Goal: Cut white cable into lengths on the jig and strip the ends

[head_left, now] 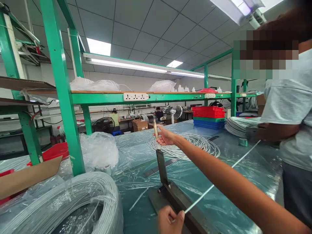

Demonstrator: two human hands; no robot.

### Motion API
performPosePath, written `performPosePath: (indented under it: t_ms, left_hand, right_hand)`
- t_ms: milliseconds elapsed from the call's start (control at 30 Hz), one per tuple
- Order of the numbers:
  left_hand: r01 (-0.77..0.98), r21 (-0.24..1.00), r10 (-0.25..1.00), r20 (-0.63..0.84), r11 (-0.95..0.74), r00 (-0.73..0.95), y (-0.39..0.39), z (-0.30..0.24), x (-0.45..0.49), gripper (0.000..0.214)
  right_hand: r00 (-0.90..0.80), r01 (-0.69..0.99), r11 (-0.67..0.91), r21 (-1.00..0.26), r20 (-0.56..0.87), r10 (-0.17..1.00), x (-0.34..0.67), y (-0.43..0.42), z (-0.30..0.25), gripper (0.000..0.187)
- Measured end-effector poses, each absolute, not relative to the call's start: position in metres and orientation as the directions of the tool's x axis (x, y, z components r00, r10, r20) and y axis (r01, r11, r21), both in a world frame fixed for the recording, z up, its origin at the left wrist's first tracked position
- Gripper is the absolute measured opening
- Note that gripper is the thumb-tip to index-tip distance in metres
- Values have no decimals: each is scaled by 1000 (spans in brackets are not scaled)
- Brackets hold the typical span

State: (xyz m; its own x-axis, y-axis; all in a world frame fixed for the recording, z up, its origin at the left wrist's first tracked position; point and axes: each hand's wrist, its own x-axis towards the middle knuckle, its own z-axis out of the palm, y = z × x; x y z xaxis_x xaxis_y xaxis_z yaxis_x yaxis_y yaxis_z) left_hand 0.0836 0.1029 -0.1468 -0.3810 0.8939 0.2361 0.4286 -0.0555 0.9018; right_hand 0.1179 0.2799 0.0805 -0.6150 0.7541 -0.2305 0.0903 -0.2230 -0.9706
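Big picture first: the counter (136, 149) is a long one wrapped in clear plastic sheet under a green shelf frame (60, 81), and the biggest thing near me is the fat coil of white cord (73, 204) at the lower left, half under loose plastic. That looks heavy as a whole, not something you'd lift casually, but a single strand is clearly light and bendy. Further out there's a looser pile of cut lengths (185, 148) spread flat on the counter, and another heap of wire (240, 125) by the stacked red and blue trays (208, 117). A co-worker in a grey shirt (290, 107) stands at the right edge. Then the lever cutter (170, 191) bolted in front of me: dark steel, its arm standing nearly upright, rigid and heavy-looking, so the handle (156, 131) at the top is the sensible spot to hold. The right hand (165, 136) is up there with fingers wrapped closed around that handle. The left hand (170, 221), at the bottom edge, has its fingers pinched shut on one strand of white cord (219, 180), which runs taut from the cutter base up and right across the counter toward the co-worker. I'd guess the strand is smooth-jacketed and a bit slippery, springy rather than floppy, so pinching close to the blade keeps it from wandering.
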Motion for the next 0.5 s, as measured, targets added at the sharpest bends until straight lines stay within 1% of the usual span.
performPosePath:
  t_ms: [67, 200, 267, 400, 500]
  left_hand:
    - [494, 869, 901, 229, -18, -369, 98, -139, 81, 29]
    - [609, 787, 933, 143, 96, -331, 90, -127, 76, 24]
    - [618, 778, 935, 129, 112, -332, 87, -123, 76, 23]
    - [601, 795, 925, 165, 79, -341, 85, -122, 76, 22]
    - [581, 808, 930, 140, 91, -340, 86, -124, 75, 23]
  right_hand:
    - [-637, 85, -214, -973, -218, 740, 142, 262, 88, 61]
    - [-649, 92, -230, -969, -233, 724, 193, 213, 89, 50]
    - [-642, 102, -240, -965, -248, 725, 217, 186, 81, 40]
    - [-607, 86, -239, -967, -241, 758, 252, 138, 59, 21]
    - [-569, 99, -292, -951, -295, 768, 267, 114, 47, 13]
